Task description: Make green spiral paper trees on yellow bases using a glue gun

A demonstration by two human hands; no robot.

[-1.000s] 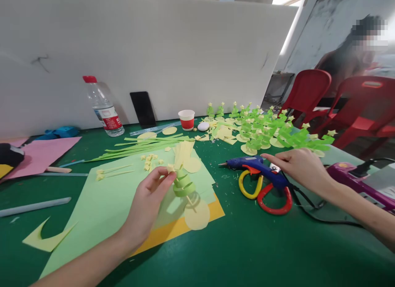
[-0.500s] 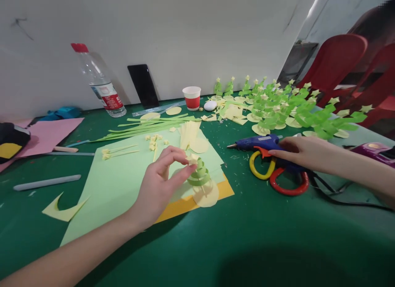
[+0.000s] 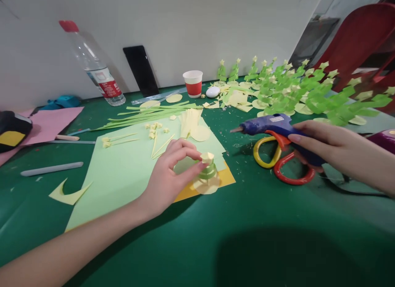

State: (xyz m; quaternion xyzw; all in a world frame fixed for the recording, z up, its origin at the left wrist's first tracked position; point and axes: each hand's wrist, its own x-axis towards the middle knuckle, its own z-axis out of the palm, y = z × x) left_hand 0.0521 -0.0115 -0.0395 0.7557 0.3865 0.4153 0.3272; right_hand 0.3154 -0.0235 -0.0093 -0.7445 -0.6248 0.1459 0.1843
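Note:
My left hand [image 3: 173,176] pinches a small pale yellow paper star [image 3: 207,157] between thumb and fingertips, at the top of a green spiral paper tree [image 3: 210,171]. The tree stands on a round cream paper base [image 3: 207,186]; whether the star is joined to it I cannot tell. On the right, my right hand [image 3: 327,143] is closed round the handle of a blue hot glue gun [image 3: 265,124], whose nozzle points left. Scissors [image 3: 293,171] with yellow and red handle loops lie just under the gun.
Light green sheets [image 3: 123,176] lie beneath the left hand, with paper stars [image 3: 152,132] and green strips [image 3: 145,116] on them or behind. Many finished paper trees [image 3: 296,87] crowd the back right. A paper cup [image 3: 193,88], phone [image 3: 141,71] and bottle [image 3: 106,83] stand along the wall.
My right hand has lifted the glue gun off the table, above the scissors. My left hand has shifted slightly right with the star, which now faces upward. The view has tilted down.

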